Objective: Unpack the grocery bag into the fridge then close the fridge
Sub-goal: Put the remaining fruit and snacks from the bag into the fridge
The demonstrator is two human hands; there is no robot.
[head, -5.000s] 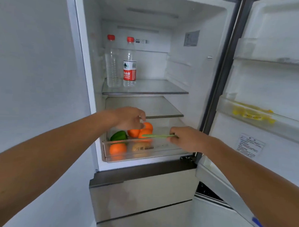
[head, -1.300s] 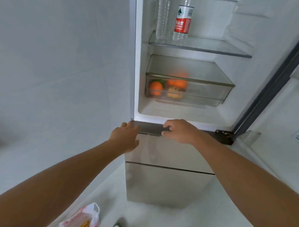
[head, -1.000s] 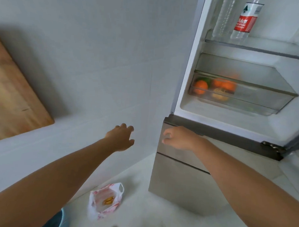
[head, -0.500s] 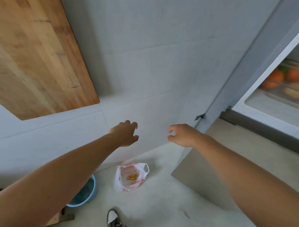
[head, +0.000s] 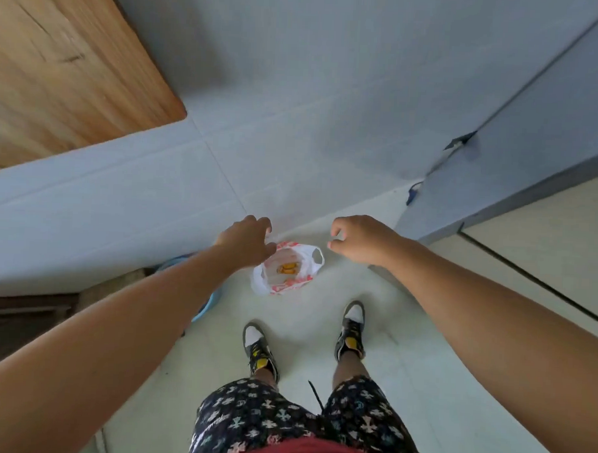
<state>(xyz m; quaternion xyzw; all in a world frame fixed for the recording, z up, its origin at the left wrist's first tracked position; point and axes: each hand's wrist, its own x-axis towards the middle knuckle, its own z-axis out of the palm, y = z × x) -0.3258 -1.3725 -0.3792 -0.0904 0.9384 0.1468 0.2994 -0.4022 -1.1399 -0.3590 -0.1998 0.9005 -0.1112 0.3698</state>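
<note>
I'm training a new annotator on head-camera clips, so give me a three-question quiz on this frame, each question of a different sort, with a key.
1. True or false: the left hand is gripping the grocery bag.
2. Multiple choice: the bag sits on the floor A) behind the person's shoes, B) ahead of the shoes, near the wall, C) on the wooden board.
3. Fill in: something of ____ colour shows inside the open bag.

Key:
1. False. Both the left hand and the right hand hang open above it, holding nothing.
2. B.
3. Orange-yellow; what it is cannot be told.
</note>
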